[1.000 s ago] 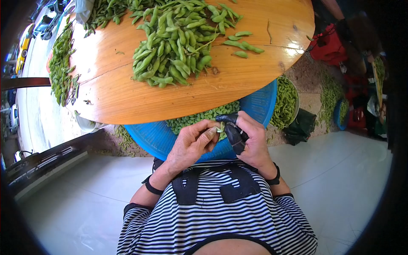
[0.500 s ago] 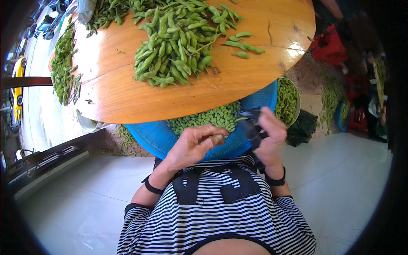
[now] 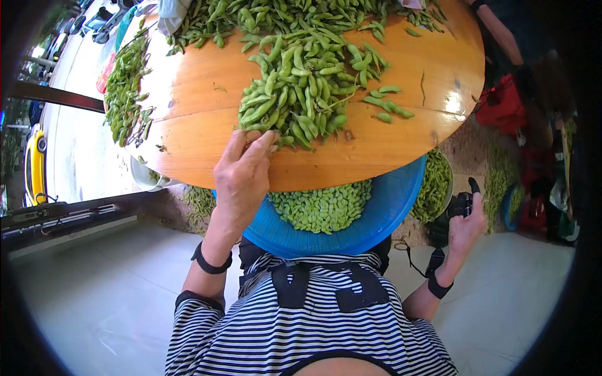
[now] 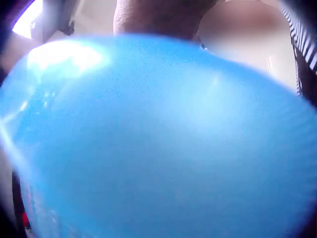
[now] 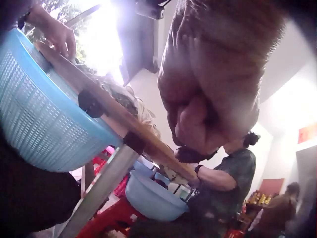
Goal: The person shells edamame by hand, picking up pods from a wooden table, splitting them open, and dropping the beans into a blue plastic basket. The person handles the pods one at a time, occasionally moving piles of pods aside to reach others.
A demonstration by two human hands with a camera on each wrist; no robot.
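The left hand (image 3: 241,182) reaches over the round wooden table (image 3: 200,147), its fingertips touching the lower left edge of a heap of green pods (image 3: 295,91). Its fingers hang down over the tabletop in the right wrist view; no pod shows lifted. Out to the right of the blue basin (image 3: 401,210), the right hand (image 3: 465,232) hovers with its black-covered index finger straight and the others loosely bent, apparently holding nothing. Shelled green beans (image 3: 326,210) lie inside the basin. Blue plastic (image 4: 163,139) fills most of the left wrist view.
More pods (image 3: 128,94) lie along the table's left edge and at its far side. A bowl of pods (image 3: 433,188) stands right of the basin, with a dark bag beneath the right hand. Another person's arm (image 3: 501,31) shows at the upper right.
The left hand has moved from above the basin up to the pod heap. The right hand has swung away right from the basin. The head view has shifted, showing more of the far table.
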